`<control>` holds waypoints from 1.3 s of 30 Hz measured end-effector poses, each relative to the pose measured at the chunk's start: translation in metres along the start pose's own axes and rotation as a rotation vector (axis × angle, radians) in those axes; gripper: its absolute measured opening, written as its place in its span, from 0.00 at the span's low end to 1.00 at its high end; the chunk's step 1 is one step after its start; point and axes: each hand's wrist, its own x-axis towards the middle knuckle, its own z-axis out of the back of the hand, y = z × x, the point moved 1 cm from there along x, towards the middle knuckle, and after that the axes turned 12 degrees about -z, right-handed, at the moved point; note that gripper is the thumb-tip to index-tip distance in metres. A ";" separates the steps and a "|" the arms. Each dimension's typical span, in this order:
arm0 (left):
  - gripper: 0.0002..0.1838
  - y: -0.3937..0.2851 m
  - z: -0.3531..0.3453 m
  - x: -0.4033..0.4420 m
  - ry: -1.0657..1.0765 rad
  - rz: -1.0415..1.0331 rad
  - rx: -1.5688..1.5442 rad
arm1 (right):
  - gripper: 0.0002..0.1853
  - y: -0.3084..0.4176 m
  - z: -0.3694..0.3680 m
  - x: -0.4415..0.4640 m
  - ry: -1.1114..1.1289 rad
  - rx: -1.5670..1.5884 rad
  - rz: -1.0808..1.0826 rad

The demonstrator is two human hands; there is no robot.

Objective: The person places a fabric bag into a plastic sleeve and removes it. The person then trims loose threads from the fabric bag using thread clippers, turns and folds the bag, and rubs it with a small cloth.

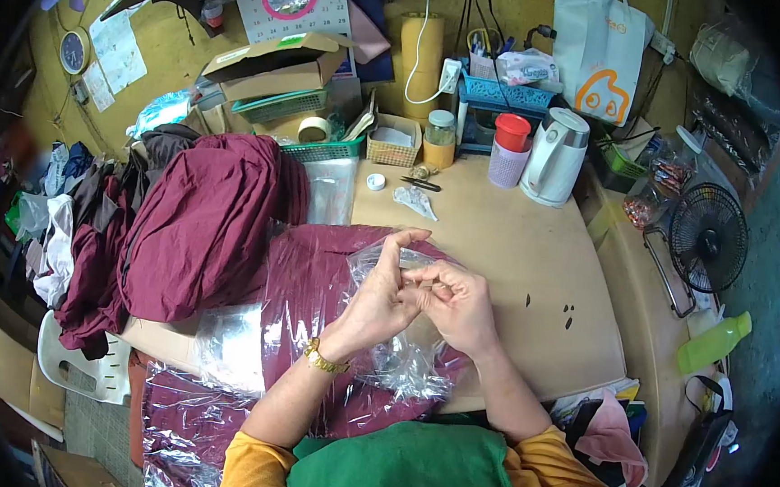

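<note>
Both of my hands meet over the middle of the table, above clear plastic wrap [404,371] and maroon fabric [302,274] that shows through it. My left hand [385,288], with a gold bracelet [323,356] at its wrist, has its index finger raised and its other fingers bent against my right hand. My right hand [456,307] is closed, its fingertips pinched together against the left fingers. Whatever is between the fingertips is too small or hidden to make out. A large pile of maroon cloth [211,222] lies to the left of my hands.
A white kettle [554,160], a red-lidded cup [511,143], a glass jar [440,140] and baskets [392,149] line the back. Small black scissors [421,183] lie on the table [517,243]. A black fan [709,237] and a green bottle [713,343] are at the right.
</note>
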 end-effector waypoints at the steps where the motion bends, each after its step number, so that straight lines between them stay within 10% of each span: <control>1: 0.36 -0.002 -0.001 -0.001 -0.014 -0.030 0.036 | 0.06 -0.005 -0.003 0.001 0.001 0.113 0.031; 5: 0.31 -0.014 0.004 -0.014 -0.001 0.135 0.206 | 0.01 -0.012 0.012 0.005 -0.118 0.057 -0.110; 7: 0.21 -0.015 0.016 -0.024 0.075 -0.289 0.655 | 0.03 -0.008 0.025 0.011 -0.164 0.103 -0.140; 10: 0.12 -0.011 0.012 -0.036 0.135 -0.233 0.665 | 0.05 -0.007 0.028 0.007 -0.142 0.112 -0.164; 13: 0.11 -0.003 0.007 -0.037 0.103 -0.214 0.672 | 0.05 0.015 0.010 -0.004 -0.502 -0.411 0.358; 25: 0.11 0.007 -0.017 -0.043 0.042 -0.074 1.038 | 0.04 -0.003 -0.007 -0.003 -0.158 -0.649 0.178; 33: 0.22 0.022 -0.029 -0.055 0.078 -0.085 1.367 | 0.50 -0.019 0.020 0.016 0.245 -0.284 -0.208; 39: 0.23 0.027 -0.022 -0.049 -0.168 -0.349 1.123 | 0.58 -0.012 0.017 0.014 0.499 -0.060 -0.353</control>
